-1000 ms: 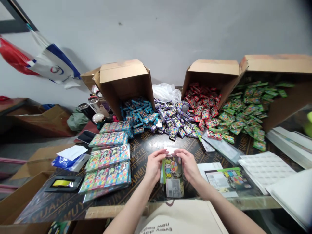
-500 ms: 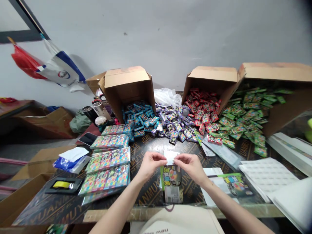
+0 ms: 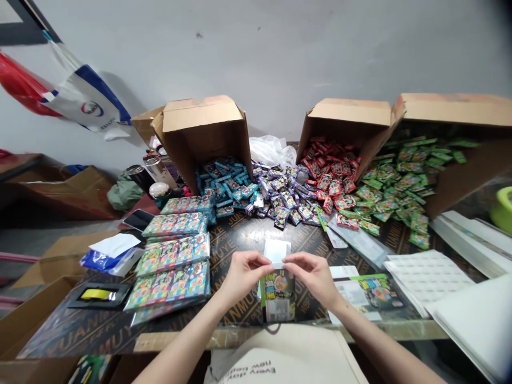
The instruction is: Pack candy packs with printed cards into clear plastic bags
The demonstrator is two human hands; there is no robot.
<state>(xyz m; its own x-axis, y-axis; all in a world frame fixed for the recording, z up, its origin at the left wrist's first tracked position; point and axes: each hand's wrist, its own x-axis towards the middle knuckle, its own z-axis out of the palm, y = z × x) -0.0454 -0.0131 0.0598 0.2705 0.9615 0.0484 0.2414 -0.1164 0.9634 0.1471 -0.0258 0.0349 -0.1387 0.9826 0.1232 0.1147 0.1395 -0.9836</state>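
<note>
A flat clear plastic bag (image 3: pixel 277 250) lies in front of me, with a black and green printed card (image 3: pixel 280 290) showing through its lower part. My left hand (image 3: pixel 247 271) pinches the bag's whitish flap at its left side, thumb against fingertips. On the opposite side my right hand (image 3: pixel 312 273) pinches the same flap, a small gap from the left fingertips. To the left stand stacks of filled colourful packs (image 3: pixel 172 274). Right of my hands lie another printed card (image 3: pixel 378 290) and clear bags.
Small packets in blue (image 3: pixel 226 184), purple (image 3: pixel 282 194), red (image 3: pixel 332 176) and green (image 3: pixel 400 186) are heaped at the back, spilling partly from tipped cardboard boxes (image 3: pixel 204 117). White sheets (image 3: pixel 424 272) lie at right. A phone (image 3: pixel 138 219) and a black tray (image 3: pixel 100 295) are at left.
Both hands stay pinched on the bag's flap, and the fingertips have come slightly closer together. The whole view has shifted a little.
</note>
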